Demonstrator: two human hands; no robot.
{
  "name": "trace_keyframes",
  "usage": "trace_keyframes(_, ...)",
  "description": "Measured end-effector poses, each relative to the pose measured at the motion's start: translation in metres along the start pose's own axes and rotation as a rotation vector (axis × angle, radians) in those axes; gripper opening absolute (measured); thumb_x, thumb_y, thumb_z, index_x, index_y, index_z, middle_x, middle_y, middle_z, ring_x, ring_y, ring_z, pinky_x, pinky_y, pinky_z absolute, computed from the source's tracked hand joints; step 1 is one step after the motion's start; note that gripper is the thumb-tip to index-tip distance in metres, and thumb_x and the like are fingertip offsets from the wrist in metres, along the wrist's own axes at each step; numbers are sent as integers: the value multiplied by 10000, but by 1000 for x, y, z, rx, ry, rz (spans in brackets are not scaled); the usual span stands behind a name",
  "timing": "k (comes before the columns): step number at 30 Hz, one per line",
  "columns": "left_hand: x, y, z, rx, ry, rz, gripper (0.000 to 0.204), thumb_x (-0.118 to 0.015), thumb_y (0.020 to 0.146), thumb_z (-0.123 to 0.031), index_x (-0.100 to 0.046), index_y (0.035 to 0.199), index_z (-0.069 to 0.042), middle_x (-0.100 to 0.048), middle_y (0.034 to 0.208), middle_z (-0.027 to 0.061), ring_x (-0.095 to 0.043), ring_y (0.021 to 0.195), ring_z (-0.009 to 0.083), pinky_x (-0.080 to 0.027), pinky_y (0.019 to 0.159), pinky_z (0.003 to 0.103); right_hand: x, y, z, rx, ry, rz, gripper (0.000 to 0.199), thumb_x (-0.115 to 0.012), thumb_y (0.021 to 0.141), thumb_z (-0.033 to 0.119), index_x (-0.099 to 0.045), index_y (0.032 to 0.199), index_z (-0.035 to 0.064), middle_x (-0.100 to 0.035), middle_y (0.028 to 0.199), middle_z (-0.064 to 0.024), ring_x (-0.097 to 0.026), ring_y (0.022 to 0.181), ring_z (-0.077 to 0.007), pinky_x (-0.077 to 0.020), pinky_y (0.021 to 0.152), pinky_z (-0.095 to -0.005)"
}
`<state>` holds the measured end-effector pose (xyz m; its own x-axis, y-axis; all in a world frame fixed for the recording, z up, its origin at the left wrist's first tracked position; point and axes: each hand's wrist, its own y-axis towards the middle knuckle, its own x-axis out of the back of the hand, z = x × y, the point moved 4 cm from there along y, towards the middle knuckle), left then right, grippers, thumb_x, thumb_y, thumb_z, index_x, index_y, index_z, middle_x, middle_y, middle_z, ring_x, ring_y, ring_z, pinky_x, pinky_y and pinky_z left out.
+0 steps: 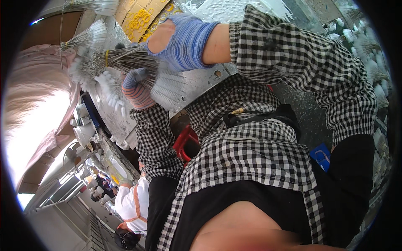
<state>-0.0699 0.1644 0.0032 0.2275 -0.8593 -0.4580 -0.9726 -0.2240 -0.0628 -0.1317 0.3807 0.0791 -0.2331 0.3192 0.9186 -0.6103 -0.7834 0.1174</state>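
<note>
A bundle of thin wire brushes [127, 56] with white bristles lies across the metal worktable [205, 83], a yellow rubber band [106, 58] round its wires. My left hand [138, 88], in a striped glove with grey fingertips, grips the bundle from its near side. From the right, my right hand [173, 42] closes over the wires; its blue knitted glove has an opening that bares skin. The right fingertips are mostly hidden. White bristle ends [169, 90] fan out between my hands and the table's near edge.
Yellow rubber bands [140, 21] lie on cardboard beyond my hands. Another brush bundle [88, 35] is at far left; several more [372, 67] stand at right. A red stool [184, 142] is by my left arm. Another person in white [132, 201] works at lower left.
</note>
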Motion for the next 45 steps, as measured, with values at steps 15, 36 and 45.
trace_keyframes(15,-89,15,14,-40,-27,278,814,-563,718,107,-397,1497,-63,-574,1314,197,-623,1178,325,-570,1019,470,-33,18,-40,-164,59,95,405,-766,772,339,-755,1066,61,-754,953,-152,-737,896,-308,-595,795,-413)
trace_keyframes(36,-242,75,44,-1153,1525,1009,373,-794,734,-254,-658,1066,-152,-614,1037,79,-602,1032,316,-460,907,469,-59,-54,-201,365,-138,-436,333,-591,989,404,-678,1190,153,-733,1108,-86,-692,977,-281,-556,869,-404)
trace_keyframes(45,-233,83,61,-1058,1600,1006,419,-811,726,-289,-651,1090,-158,-596,1034,81,-605,1028,312,-475,907,457,-80,-49,-200,53,18,-195,396,-507,1031,444,-696,1173,126,-725,1138,-107,-684,1048,-287,-538,915,-407)
